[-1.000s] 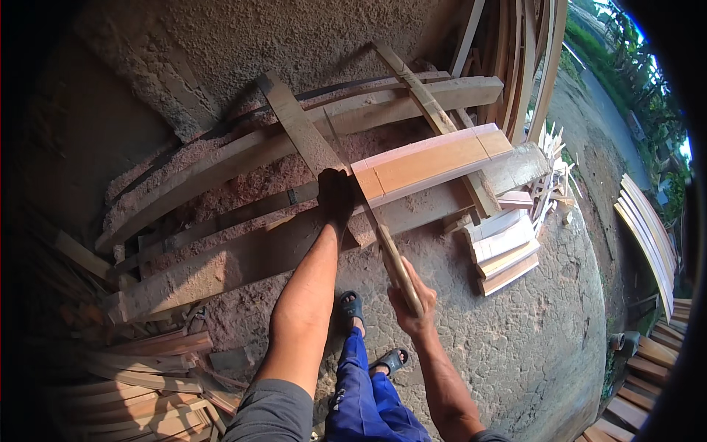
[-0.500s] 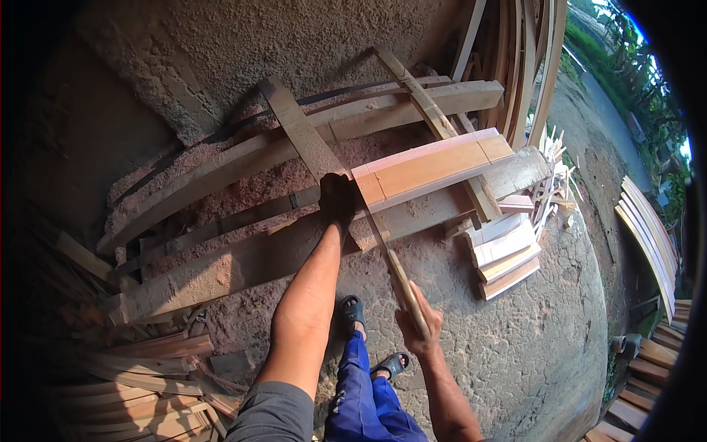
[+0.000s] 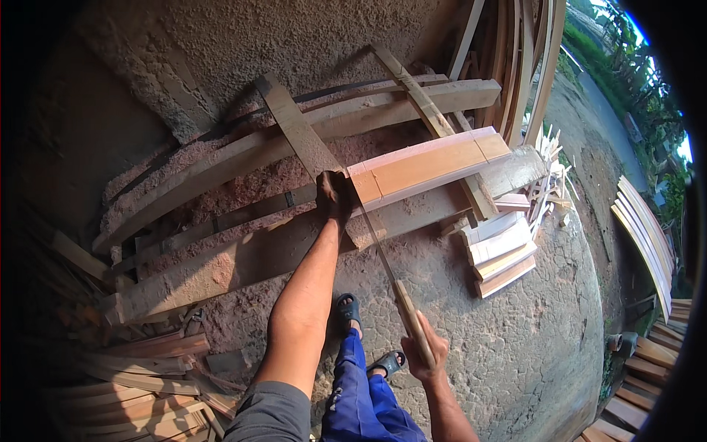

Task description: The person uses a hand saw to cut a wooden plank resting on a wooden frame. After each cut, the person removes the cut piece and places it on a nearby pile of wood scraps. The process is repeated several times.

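In my right hand (image 3: pixel 427 350) is the long wooden handle of a handsaw (image 3: pixel 407 317), with the fingers wrapped round it. Its thin blade runs up and away to the left end of a thick, freshly planed wooden block (image 3: pixel 431 162). Pencil lines cross the block near both ends. Just left of the blade, my left hand (image 3: pixel 335 197), dark in shadow, is closed against the block's left end; its fingertips are partly hidden. The block rests across slanting boards on a heavy timber beam (image 3: pixel 272 254).
A second, curved beam (image 3: pixel 398 103) lies behind, amid pinkish sawdust. Cut blocks (image 3: pixel 501 250) and a heap of offcuts (image 3: pixel 556 166) lie to the right. Long planks (image 3: pixel 526 66) lean at the back. Curved slats (image 3: pixel 644 243) stand far right; more wood (image 3: pixel 140 383) is stacked lower left.
My right hand has drawn the saw back toward me, so more of the blade shows below the block. My left hand stays at the block's end.
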{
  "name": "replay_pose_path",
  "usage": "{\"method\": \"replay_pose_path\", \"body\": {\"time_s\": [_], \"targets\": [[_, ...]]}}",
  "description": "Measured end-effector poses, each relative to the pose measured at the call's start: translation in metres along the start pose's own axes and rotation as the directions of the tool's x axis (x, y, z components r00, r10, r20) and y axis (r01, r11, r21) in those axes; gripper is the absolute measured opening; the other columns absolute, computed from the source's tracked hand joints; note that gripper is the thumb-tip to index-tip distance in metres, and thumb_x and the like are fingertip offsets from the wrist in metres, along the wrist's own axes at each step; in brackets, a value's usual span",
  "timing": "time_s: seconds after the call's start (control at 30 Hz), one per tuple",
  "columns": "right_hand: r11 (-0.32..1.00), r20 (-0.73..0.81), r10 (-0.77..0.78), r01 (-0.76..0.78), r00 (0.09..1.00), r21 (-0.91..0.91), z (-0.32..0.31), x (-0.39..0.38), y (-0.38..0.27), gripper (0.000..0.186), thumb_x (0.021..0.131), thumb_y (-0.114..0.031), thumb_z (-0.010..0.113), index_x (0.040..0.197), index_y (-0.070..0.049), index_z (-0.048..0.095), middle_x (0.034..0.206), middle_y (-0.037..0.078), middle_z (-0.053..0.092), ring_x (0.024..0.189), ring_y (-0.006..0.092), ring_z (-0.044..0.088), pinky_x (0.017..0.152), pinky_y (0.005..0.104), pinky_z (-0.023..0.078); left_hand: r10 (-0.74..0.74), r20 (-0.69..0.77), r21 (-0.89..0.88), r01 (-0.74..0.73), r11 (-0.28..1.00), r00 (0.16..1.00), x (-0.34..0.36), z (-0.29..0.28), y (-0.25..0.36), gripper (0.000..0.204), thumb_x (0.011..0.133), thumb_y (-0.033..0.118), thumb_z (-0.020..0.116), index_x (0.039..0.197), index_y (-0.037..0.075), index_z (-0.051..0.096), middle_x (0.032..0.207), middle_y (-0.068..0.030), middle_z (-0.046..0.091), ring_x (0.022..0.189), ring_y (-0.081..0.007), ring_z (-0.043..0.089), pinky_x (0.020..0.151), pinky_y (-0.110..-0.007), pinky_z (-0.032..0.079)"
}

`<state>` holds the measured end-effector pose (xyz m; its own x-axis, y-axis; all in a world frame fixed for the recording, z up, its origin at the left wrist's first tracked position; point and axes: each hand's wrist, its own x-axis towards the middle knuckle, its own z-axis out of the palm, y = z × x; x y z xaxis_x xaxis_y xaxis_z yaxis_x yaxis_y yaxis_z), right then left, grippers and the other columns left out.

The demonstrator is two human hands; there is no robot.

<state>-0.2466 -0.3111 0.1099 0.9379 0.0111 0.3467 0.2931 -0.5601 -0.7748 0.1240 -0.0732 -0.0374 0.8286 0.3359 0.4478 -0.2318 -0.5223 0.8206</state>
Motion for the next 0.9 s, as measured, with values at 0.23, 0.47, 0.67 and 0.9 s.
{"method": "replay_pose_path", "body": {"time_s": [0.23,0.47,0.67,0.9], "targets": [[0.999,-0.053,0.051,-0.051,0.997,-0.001,0.011,0.012,0.007,0.058,0.08,-0.006,0.072,0.135,0.003,0.058,0.106,0.022,0.073,0.082,0.0271,0.076,0.074,0.0337,0.059,-0.128,0.051,-0.094,0.132,0.987,0.99,-0.019,0.018,0.038,0.018,0.091,0.02,0.06,0.101,0.006,0.061,0.104,-0.0158,0.064,0.099,-0.034,0.061,0.088,-0.043,0.048],[0.998,0.028,0.055,-0.055,0.998,-0.005,-0.009,-0.015,-0.003,0.054,0.087,-0.009,0.069,0.137,0.004,0.055,0.11,0.024,0.072,0.095,0.0299,0.075,0.078,0.034,0.059,-0.14,-0.008,0.015,0.14,0.99,0.99,-0.016,0.005,0.043,0.016,0.095,0.023,0.059,0.1,0.008,0.061,0.104,-0.0151,0.064,0.098,-0.0339,0.063,0.084,-0.044,0.049],[1.0,0.009,0.014,-0.014,1.0,-0.023,-0.001,-0.008,-0.004,0.054,0.084,-0.009,0.071,0.135,0.006,0.057,0.107,0.024,0.072,0.081,0.0277,0.076,0.07,0.0339,0.059,-0.109,0.046,0.051,0.107,0.993,0.993,-0.019,0.003,0.036,0.017,0.098,0.024,0.057,0.103,0.008,0.059,0.103,-0.0156,0.063,0.105,-0.0328,0.064,0.089,-0.04,0.05],[1.0,0.013,0.024,-0.024,1.0,-0.01,-0.011,-0.023,-0.001,0.056,0.085,-0.011,0.071,0.137,0.002,0.057,0.11,0.022,0.072,0.087,0.0293,0.076,0.073,0.0338,0.059,-0.097,0.043,0.069,0.094,0.993,0.994,-0.004,0.001,0.015,0.029,0.104,0.029,0.046,0.107,0.004,0.06,0.108,-0.017,0.064,0.108,-0.0332,0.063,0.093,-0.039,0.049]]}}
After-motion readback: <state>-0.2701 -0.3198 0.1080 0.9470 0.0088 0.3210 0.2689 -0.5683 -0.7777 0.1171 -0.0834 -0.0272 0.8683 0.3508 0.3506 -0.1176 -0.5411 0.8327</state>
